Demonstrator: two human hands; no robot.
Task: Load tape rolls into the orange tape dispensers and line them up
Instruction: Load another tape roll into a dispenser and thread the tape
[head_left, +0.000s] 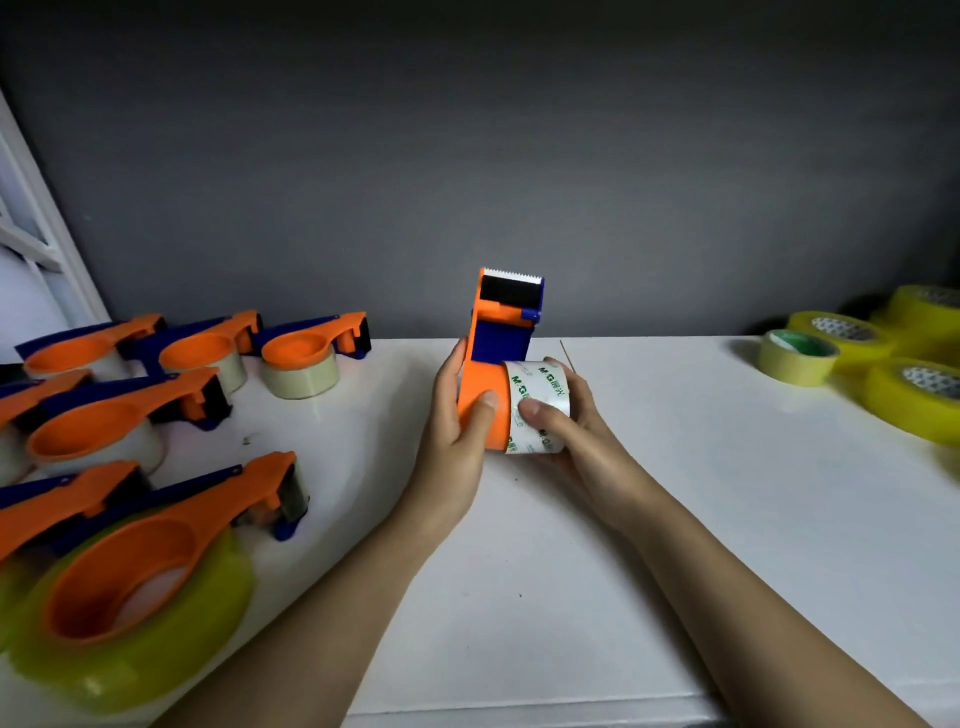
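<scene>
An orange and blue tape dispenser (493, 358) stands upright above the middle of the white table (675, 493), its toothed cutter at the top. My left hand (457, 415) grips its round orange hub, thumb on the front. A white tape roll (537, 400) with green print sits against the hub's right side. My right hand (566, 421) holds that roll from the right, thumb on its face.
Several loaded orange dispensers lie in rows at the left, among them one at the back (311, 353) and a large one at the front (156, 561). Several loose yellow tape rolls (797, 356) lie at the far right. A grey wall stands behind the table.
</scene>
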